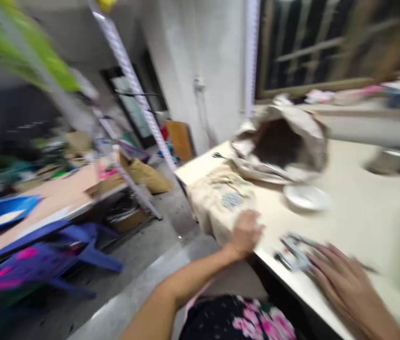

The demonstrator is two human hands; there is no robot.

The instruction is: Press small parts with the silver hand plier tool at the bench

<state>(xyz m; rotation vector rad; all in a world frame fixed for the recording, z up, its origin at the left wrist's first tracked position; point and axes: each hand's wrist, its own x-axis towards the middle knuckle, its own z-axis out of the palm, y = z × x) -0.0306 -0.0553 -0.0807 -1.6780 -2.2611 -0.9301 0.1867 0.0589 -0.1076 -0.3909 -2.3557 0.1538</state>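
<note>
My left hand (pixel 246 233) is at the front edge of the pale table (pixel 348 212), beside a cream cloth (pixel 203 198). Motion smears its fingers, so what they do is unclear. On the cloth lies a small heap of grey, metallic-looking pieces (pixel 232 200), too blurred to name. My right hand (pixel 344 278) rests over the tabletop with fingers stretched out. Its fingertips are next to a grey metal tool (pixel 293 252), which looks like a clamp or pliers; whether they touch it cannot be made out.
Behind stands an open whitish sack (pixel 313 137) with a dark inside. A small white dish (pixel 306 197) sits before it, and a metal bowl (pixel 394 160) is at the right. Leftward are a purple plastic chair (pixel 89 255), a blue basin (pixel 4 212) and a slanted perforated post (pixel 132 78).
</note>
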